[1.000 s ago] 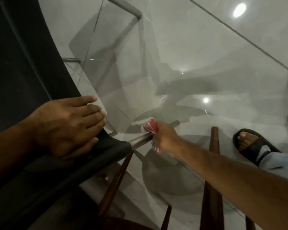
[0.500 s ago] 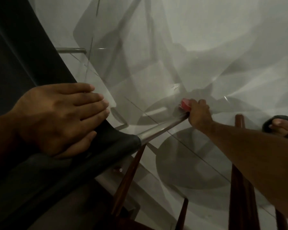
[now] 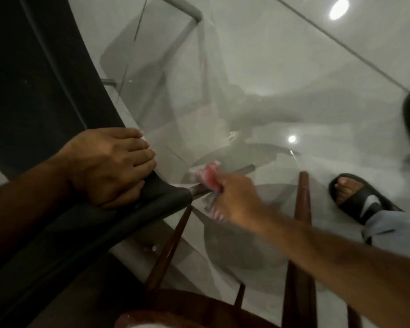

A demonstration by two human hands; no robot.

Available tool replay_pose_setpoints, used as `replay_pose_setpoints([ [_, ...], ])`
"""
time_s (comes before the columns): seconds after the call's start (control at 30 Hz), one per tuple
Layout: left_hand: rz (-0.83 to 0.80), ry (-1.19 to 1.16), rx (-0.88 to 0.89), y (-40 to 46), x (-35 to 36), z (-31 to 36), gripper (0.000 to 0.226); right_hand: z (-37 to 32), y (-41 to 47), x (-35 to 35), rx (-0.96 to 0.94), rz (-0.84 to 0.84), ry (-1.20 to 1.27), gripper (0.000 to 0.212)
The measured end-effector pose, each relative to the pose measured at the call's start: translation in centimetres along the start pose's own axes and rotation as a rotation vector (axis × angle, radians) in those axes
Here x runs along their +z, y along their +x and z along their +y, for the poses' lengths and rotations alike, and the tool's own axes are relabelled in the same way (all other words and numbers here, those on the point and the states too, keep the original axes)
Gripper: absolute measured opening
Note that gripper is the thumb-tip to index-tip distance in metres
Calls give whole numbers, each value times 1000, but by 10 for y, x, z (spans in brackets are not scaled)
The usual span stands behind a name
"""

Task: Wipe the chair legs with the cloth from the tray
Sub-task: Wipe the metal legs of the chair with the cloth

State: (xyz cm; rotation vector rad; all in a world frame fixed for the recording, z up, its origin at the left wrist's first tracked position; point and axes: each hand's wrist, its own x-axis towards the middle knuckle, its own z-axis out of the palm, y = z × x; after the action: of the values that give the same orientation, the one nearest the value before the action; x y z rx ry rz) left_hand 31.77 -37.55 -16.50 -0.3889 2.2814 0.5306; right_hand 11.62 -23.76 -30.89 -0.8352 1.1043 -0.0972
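The left hand (image 3: 109,166) grips the edge of the black chair (image 3: 45,91), bracing it; the right hand (image 3: 237,200) is clamped on the red-and-white cloth (image 3: 208,178), which wraps the metal chair leg (image 3: 245,168) just past the seat; the hands are apart. I'd say squeeze the cloth right round the leg and run its whole length; no tray shows, so its contents can't be told.

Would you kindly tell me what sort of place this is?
Likely a room in a home: a glossy pale tiled floor reflecting ceiling lights, a black chair with a metal leg, and dark wooden furniture beside it.
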Motion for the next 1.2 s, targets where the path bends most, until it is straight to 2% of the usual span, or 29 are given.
replay_pose_setpoints([
  [0.07,27,5,5,1,-2,1,52,-25,-31,12,-222,-3,-141,53],
  [0.1,36,6,8,1,-1,0,52,-31,-42,20,-245,0,-108,52],
  [0.17,42,7,10,0,2,0,52,-30,-54,35,-276,137,-76,54],
  [0.23,28,6,7,-2,6,-1,52,-16,-55,51,-286,195,-55,56],
  [0.3,26,3,2,-2,8,-2,53,12,-40,61,-188,250,14,50],
  [0.4,31,-7,-1,-2,16,-4,54,64,12,65,23,337,6,55],
  [0.5,37,-21,-23,-8,27,-6,57,111,75,40,174,356,-35,40],
  [0.57,39,-34,-39,-9,33,-5,57,138,113,17,267,271,26,34],
  [0.63,29,-41,-56,-10,37,-4,57,154,134,-3,356,135,89,43],
  [0.73,-15,-38,-88,-13,33,-5,62,150,130,-14,378,-1,102,48],
  [0.83,-25,-51,-62,-2,23,-3,63,115,98,-18,359,-57,196,31],
  [0.97,34,17,-86,-9,-21,4,53,27,4,-14,355,-127,504,64],
  [1.03,-67,99,-65,-3,-10,5,56,2,-18,2,316,-224,467,53],
  [1.07,-172,144,-67,2,-1,3,60,-7,-23,12,276,-276,406,46],
  [1.1,-287,185,-84,7,9,2,66,-19,-29,14,235,-310,316,48],
  [1.17,-415,256,-220,8,-4,8,78,-43,-53,-9,136,-316,190,62],
  [1.2,-453,272,-340,6,-20,16,78,-57,-69,-24,107,-320,156,57],
])
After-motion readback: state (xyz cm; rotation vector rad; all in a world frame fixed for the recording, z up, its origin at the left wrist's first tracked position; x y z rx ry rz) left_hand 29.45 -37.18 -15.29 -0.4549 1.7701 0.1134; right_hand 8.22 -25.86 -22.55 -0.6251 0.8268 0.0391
